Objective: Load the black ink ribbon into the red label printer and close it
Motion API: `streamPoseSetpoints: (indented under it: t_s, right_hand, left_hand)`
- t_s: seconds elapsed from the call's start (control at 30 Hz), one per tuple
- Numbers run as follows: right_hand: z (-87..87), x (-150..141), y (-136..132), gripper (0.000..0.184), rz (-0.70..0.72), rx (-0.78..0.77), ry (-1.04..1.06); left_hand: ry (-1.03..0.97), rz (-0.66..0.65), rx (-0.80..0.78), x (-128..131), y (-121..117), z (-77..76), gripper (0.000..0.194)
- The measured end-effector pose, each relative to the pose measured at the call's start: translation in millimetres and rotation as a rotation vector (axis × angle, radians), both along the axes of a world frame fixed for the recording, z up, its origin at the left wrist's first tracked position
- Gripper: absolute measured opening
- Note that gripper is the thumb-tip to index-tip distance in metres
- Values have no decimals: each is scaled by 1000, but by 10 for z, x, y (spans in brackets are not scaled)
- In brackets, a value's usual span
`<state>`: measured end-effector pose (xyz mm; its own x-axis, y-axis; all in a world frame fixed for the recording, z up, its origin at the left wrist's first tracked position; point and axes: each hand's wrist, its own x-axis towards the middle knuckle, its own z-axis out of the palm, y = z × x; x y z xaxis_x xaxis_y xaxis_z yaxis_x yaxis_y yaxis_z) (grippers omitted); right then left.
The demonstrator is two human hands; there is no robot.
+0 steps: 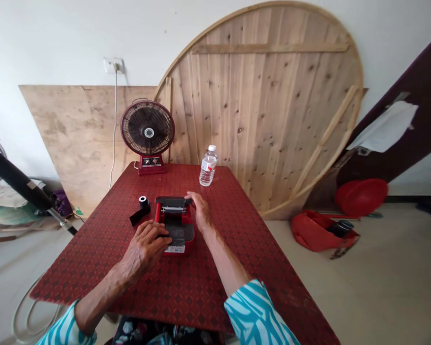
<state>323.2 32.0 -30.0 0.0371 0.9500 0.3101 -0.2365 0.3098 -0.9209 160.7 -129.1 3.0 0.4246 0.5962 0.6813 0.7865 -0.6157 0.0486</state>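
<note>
View: head, looking down at the table
Left hand (145, 249): curled over the near left of the red device, touching it; grip or mere rest — cannot tell
Right hand (200, 212): fingertips on the device's far black edge, palm raised; grip unclear
Red device (177, 224): mid-table, lower center of the frame
Black roll (142, 202): upright, just left of the device, black strip (139, 216) beside it
Table (93, 273): red patterned top
Far edge: water bottle (208, 167), upper right of the device — red fan (147, 128), upper left of it
Behind: round wooden board (266, 105), leaning on the wall
</note>
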Motion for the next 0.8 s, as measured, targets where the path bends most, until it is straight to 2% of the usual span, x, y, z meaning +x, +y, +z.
streamPoseSetpoints:
  t_s: [0.13, 0.23, 0.33, 0.47, 0.53, 0.67, 0.8]
  right_hand:
    - [-162, 97, -311, 23, 23, -70, 9]
    - [-226, 96, -433, 33, 61, -182, 81]
    - [-219, 78, -465, 38, 84, -226, 117]
    - [-184, 92, -472, 40, 120, -222, 113]
    - [-185, 108, -478, 40, 134, -212, 105]
    - [-214, 127, -483, 40, 125, -168, 45]
    - [-251, 102, -501, 41, 106, -142, 54]
  left_hand:
    - [-51, -15, 11, -10, 3, -57, 14]
    - [-78, -39, -52, -42, 0, -62, 15]
    - [-125, -5, -134, -106, 32, -41, 33]
    - [-119, 155, -165, -196, 119, -62, 45]
    - [-68, 186, -173, -221, 144, -97, 47]
    - [-43, 188, -176, -236, 144, -163, 48]
    - [-232, 122, -295, -255, 133, -189, 46]
